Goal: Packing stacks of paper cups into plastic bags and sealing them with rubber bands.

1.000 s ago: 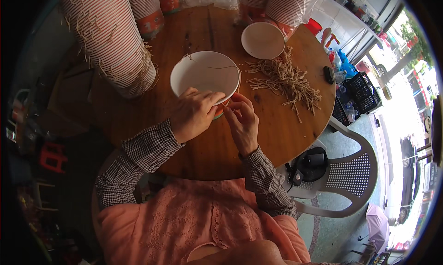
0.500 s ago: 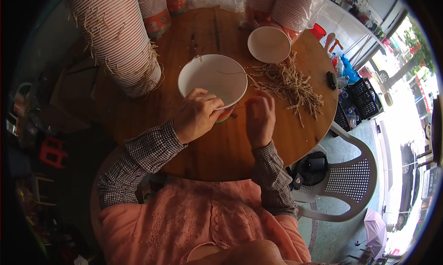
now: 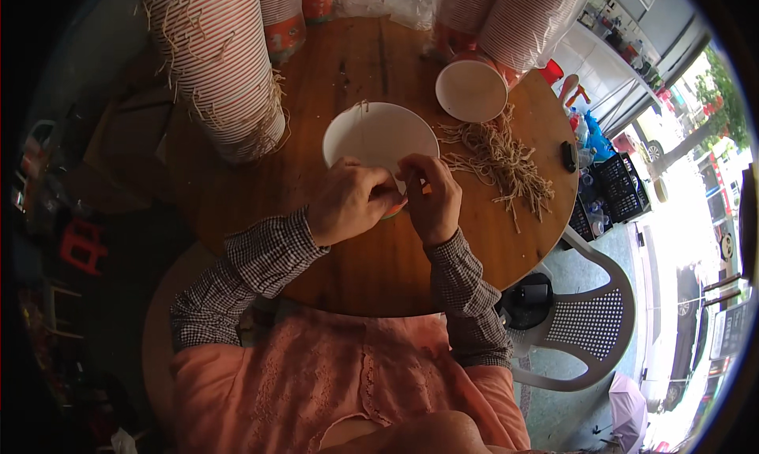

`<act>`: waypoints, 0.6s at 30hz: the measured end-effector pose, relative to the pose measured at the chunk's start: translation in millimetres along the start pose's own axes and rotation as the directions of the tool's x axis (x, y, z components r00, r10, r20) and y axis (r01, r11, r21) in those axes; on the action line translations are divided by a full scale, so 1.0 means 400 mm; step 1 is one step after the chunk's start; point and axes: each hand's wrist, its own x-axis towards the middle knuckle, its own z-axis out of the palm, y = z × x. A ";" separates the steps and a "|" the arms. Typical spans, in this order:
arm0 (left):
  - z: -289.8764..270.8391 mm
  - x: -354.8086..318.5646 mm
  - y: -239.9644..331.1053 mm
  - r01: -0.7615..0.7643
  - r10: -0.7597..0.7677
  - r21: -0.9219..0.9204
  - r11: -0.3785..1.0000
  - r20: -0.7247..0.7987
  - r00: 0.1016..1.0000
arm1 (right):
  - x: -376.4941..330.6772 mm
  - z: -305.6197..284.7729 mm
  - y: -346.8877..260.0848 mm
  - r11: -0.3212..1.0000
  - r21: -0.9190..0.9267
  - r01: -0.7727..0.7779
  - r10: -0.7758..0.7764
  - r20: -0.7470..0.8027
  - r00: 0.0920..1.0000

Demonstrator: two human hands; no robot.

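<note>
A white paper bowl (image 3: 375, 130) with a coloured outside stands in front of me on the round wooden table. A short bit of twine (image 3: 364, 105) shows at its far rim. My left hand (image 3: 348, 205) is closed at the near rim, its fingers bent over the edge. Close against it at the near right rim, my right hand (image 3: 433, 197) has its fingers bent in a pinch. What lies between the right fingertips is hidden. To the right of the bowl lies a loose heap of tan twine (image 3: 510, 162).
A tall stack of paper bowls (image 3: 213, 67), twine hanging from it, stands at the left. Bagged stacks (image 3: 526, 27) stand at the back right, by another white bowl (image 3: 472, 90). A grey plastic chair (image 3: 589, 320) stands beyond the table's right edge (image 3: 565, 225).
My right hand has moved left and up to meet the left at the bowl's near rim. The strand that stretched across the bowl no longer shows. The view has shifted slightly.
</note>
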 end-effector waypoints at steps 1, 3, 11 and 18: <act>-0.002 0.005 -0.003 0.038 -0.038 0.004 0.999 0.023 0.999 | -0.002 -0.004 -0.001 1.000 -0.005 -0.001 0.001 0.001 1.000; -0.004 0.012 -0.012 0.074 -0.074 0.009 0.997 0.043 0.996 | -0.005 -0.010 -0.002 0.886 0.364 -0.286 0.274 0.085 0.958; 0.015 0.036 -0.058 0.019 -0.093 -0.382 0.924 -0.176 0.980 | 0.039 -0.032 -0.006 0.990 0.126 -0.068 0.035 0.249 0.968; 0.044 0.024 -0.091 0.069 -0.279 -0.525 0.849 -0.333 0.901 | 0.066 0.041 0.029 0.984 0.170 -0.057 0.044 0.077 0.996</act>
